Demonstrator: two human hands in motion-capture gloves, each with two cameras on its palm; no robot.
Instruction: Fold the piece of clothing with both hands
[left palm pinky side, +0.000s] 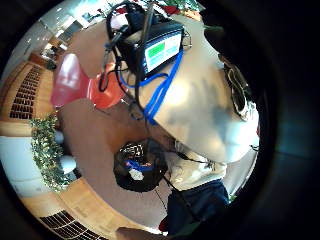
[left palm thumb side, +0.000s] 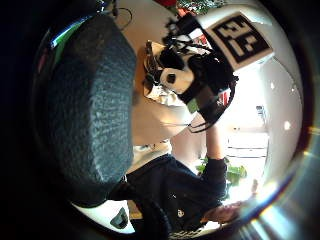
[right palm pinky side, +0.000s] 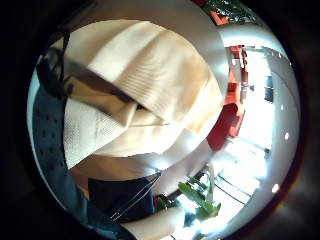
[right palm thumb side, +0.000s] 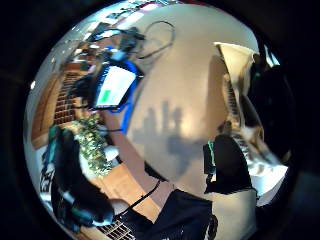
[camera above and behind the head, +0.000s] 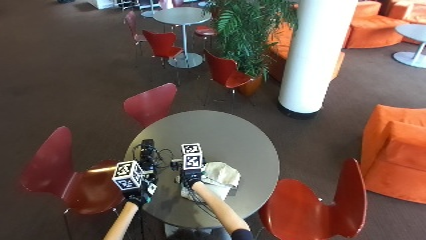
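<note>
A cream piece of clothing lies bunched on the near part of the round grey table. My right hand is at its left edge and grips the cloth; the left thumb side palm view shows that hand with fingers curled round the bundle. Folds of the cloth fill the right little finger side palm view. My left hand hovers by the table's left rim, apart from the clothing, and holds nothing. Its gloved thumb shows large in its own view.
A black device with a lit screen and blue cables sits on the table left of the clothing, also seen in the palm view. Red chairs ring the table. A black bag lies on the floor below.
</note>
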